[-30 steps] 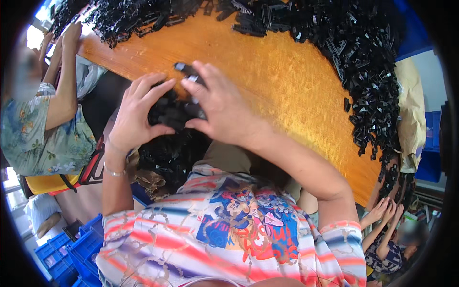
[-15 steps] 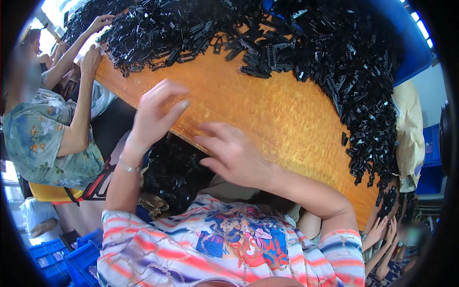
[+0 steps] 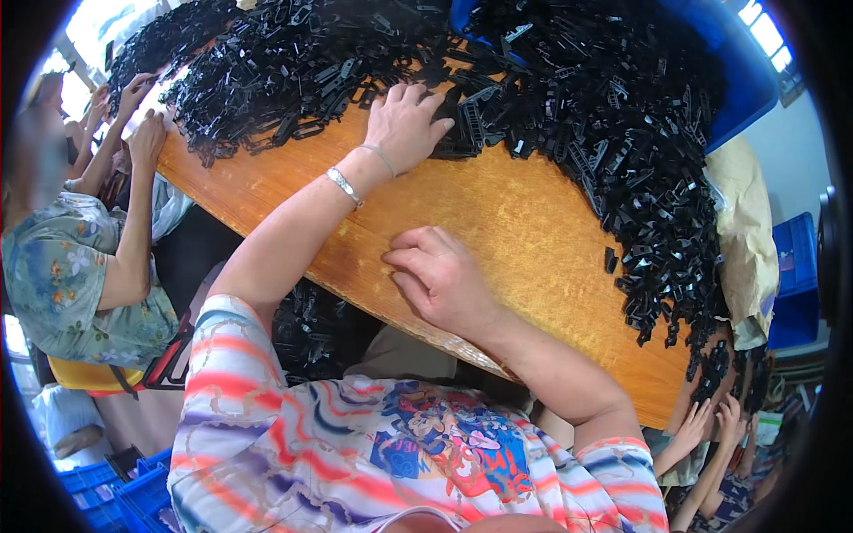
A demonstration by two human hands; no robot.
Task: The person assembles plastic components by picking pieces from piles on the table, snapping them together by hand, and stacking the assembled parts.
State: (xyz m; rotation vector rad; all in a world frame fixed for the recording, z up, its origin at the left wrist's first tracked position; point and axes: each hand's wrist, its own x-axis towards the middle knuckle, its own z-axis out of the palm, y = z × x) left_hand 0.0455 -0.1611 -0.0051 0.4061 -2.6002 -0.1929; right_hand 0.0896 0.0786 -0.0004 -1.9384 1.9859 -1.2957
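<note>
My left hand is stretched out to the edge of a large heap of small black plastic parts. Its fingers are apart and bent over the nearest pieces, with the thumb out to the side; the fingertips partly hide what they touch. A ladder-shaped black part lies just right of that hand. Lower down, over the wooden table, my right hand has its fingers loosely bent, with gaps between them and nothing visible in them.
The heap curves along the table's far and right sides. A blue bin stands at the far right, above a brown paper sack. One person in a floral shirt works at the left; other hands show at lower right. Black parts lie below the near edge.
My left hand has moved forward and right, from above the near edge to the heap. My right hand has shifted slightly right, its fingers now more bent.
</note>
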